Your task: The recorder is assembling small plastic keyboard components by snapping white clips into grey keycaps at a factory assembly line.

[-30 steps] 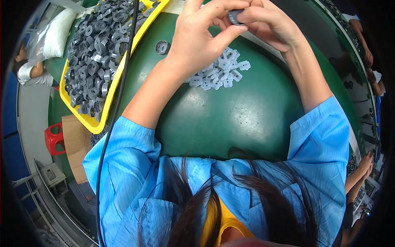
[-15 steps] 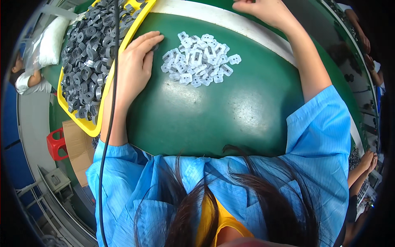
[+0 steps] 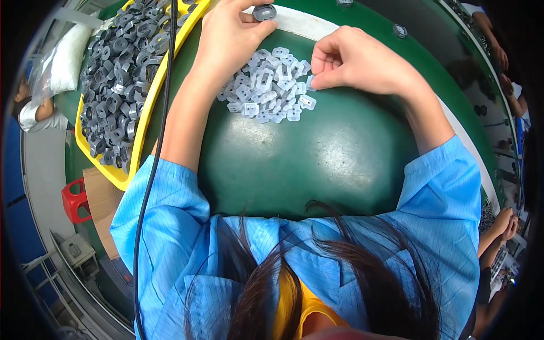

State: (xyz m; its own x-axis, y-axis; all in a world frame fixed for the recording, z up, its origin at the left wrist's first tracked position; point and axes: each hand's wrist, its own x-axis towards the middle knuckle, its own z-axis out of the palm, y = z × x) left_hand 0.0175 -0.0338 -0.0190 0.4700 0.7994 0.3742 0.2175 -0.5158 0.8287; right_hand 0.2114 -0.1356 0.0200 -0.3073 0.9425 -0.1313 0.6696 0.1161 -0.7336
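Between the thumb and fingers of my left hand [image 3: 229, 39] is a dark grey round plastic part [image 3: 264, 12] with a slot in its face, held beyond the pile. A loose heap of small translucent plastic pieces [image 3: 263, 79] lies on the green tabletop [image 3: 294, 164]. At the heap's right edge, my right hand [image 3: 362, 62] has its thumb and forefinger closed on one translucent plastic piece [image 3: 310, 83], partly hidden by the fingertips. On my left stands a yellow tray [image 3: 148, 113] full of grey round plastic parts [image 3: 116, 73].
A white strip [image 3: 300, 24] borders the tabletop on the far side. Beyond it, a small part [image 3: 400, 30] lies on a green surface. A black cable [image 3: 153, 181] hangs down across the left side. Other people's hands [image 3: 503, 225] show at the right, and a red stool [image 3: 75, 199] at the left.
My left hand has moved from beside the tray to beyond the heap, a grey part now plain in its fingers. My right hand has come back from the far side and gripped a translucent piece.
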